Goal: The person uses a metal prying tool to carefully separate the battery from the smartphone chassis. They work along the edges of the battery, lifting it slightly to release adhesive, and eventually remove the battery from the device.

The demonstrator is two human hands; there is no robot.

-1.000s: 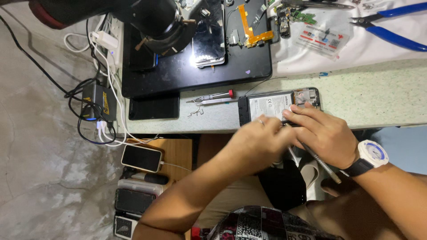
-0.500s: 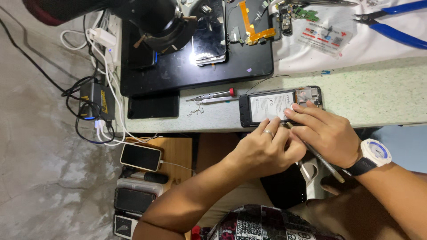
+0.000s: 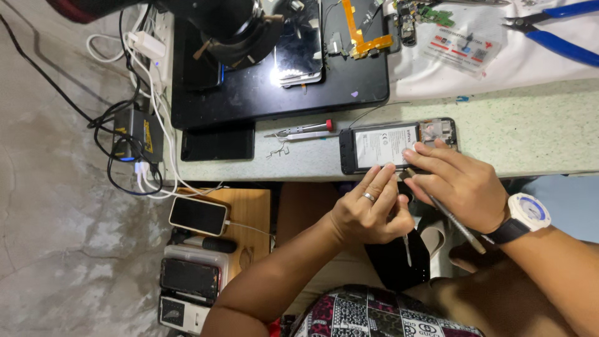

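An opened phone (image 3: 380,145) with its back off and battery showing lies at the near edge of the speckled table (image 3: 530,137). My left hand (image 3: 365,215), wearing a ring, has its fingertips at the phone's near edge and holds thin metal tweezers (image 3: 407,249) that point down toward my lap. My right hand (image 3: 465,184), with a white watch on the wrist, rests its fingers on the phone's right part and grips a slim metal pry tool (image 3: 452,219). The tool's tip sits at the phone's near edge between both hands.
A red-handled screwdriver (image 3: 306,129) lies left of the phone. Behind it is a black mat (image 3: 262,93) with phone parts under a dark microscope head (image 3: 234,25). Blue pliers (image 3: 555,37) lie far right. Cables, a charger (image 3: 134,134) and spare phones (image 3: 198,215) sit at the left.
My left hand has slid slightly back toward me, uncovering the right hand's fingers; the tweezers now show beneath it. My right hand stays on the phone.
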